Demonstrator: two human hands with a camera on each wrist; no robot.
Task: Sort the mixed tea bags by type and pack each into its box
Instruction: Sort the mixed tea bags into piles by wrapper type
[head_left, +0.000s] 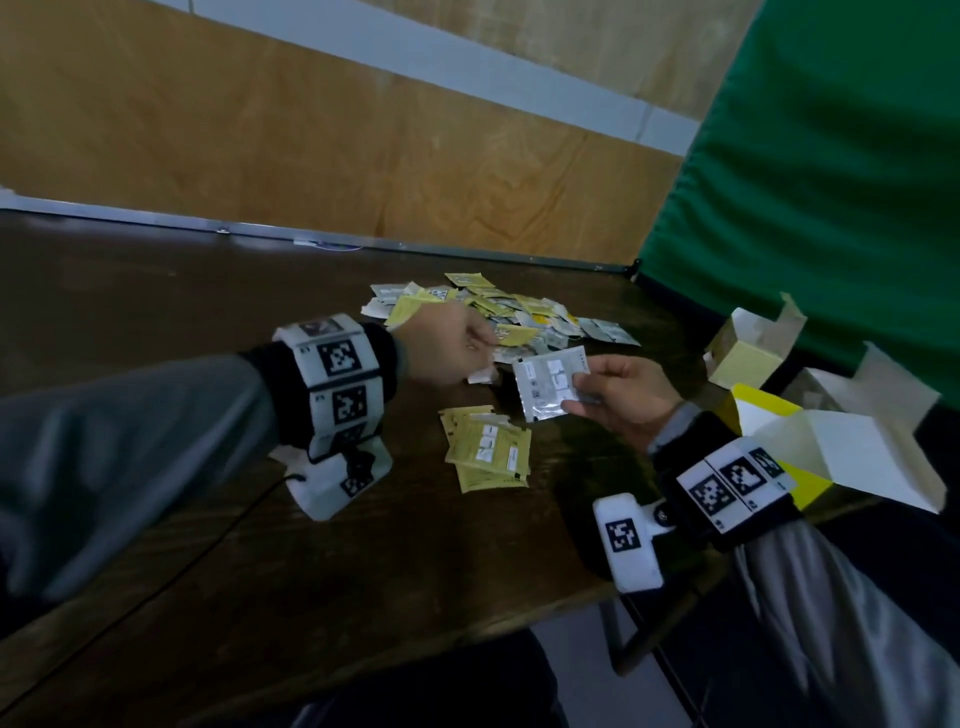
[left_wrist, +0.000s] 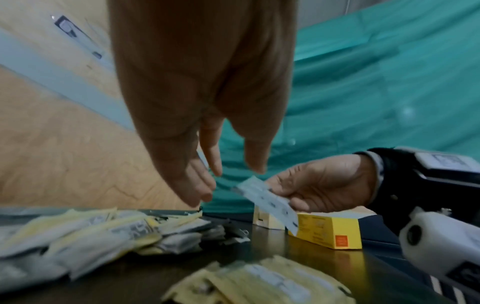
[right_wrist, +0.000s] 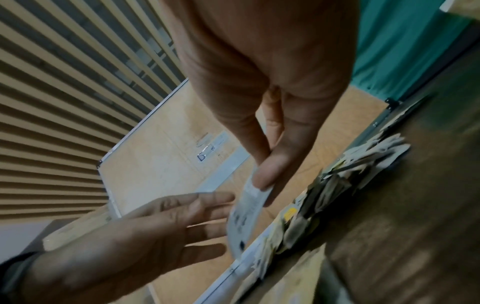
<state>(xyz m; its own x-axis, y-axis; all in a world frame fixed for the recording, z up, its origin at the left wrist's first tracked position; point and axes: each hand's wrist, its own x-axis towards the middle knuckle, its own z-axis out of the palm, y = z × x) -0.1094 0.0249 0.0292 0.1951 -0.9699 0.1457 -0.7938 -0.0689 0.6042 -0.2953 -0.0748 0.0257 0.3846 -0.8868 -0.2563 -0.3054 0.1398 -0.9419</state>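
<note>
My right hand (head_left: 597, 387) pinches a silver tea bag (head_left: 550, 384) between thumb and fingers, holding it above the dark wooden table (head_left: 260, 571). The same silver tea bag (left_wrist: 270, 203) shows in the left wrist view, and in the right wrist view the silver tea bag (right_wrist: 246, 214) hangs from the thumb. My left hand (head_left: 457, 345) hovers over the mixed pile of yellow and silver tea bags (head_left: 519, 312), fingers straight and empty, close to the silver bag. A neat stack of yellow tea bags (head_left: 488, 449) lies in front of the pile.
An open yellow box (head_left: 789, 447) with raised white flaps stands at the table's right edge, and a pale open box (head_left: 748, 348) sits behind it. A green cloth (head_left: 831, 182) hangs on the right. A wooden panel wall (head_left: 260, 130) rises behind the table.
</note>
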